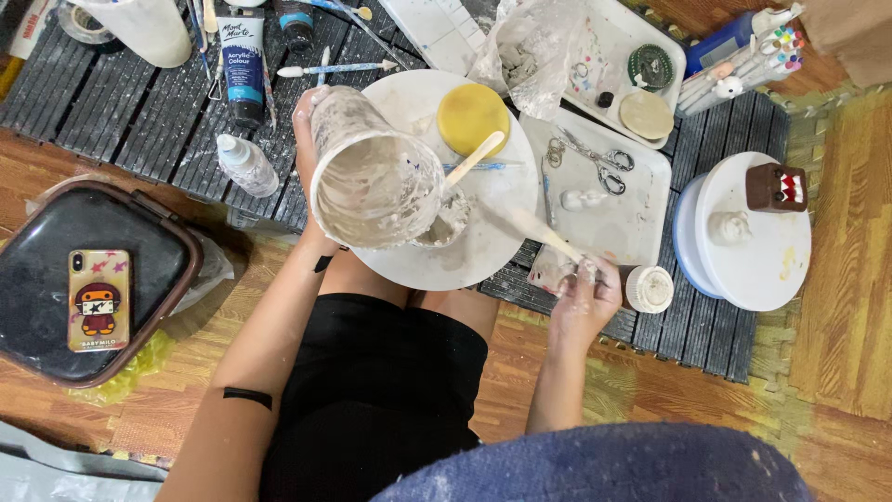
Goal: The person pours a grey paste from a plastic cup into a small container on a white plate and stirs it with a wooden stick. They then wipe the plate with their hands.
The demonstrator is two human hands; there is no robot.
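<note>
closest in, the right hand (pixel 583 296) was clamped on a long wooden stick (pixel 534 228) that reached up-left toward the mouth of a plastic cup (pixel 372 172). the left hand (pixel 308 139) was wrapped around that smeared clear cup, tipped on its side over the round white plate (pixel 502 186). a yellow sponge (pixel 472 117) sat on the plate just past the cup. beyond that, scissors (pixel 595 160) lay on a white tray (pixel 641 218), and a blue paint tube (pixel 243 58) lay farther back on the dark slatted mat (pixel 111 112).

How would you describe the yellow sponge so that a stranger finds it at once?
Start at the round white plate above the person's knees. The yellow sponge lies on its far edge, beside the tilted clay-smeared cup in the left hand. It alone there is bright yellow.
</note>
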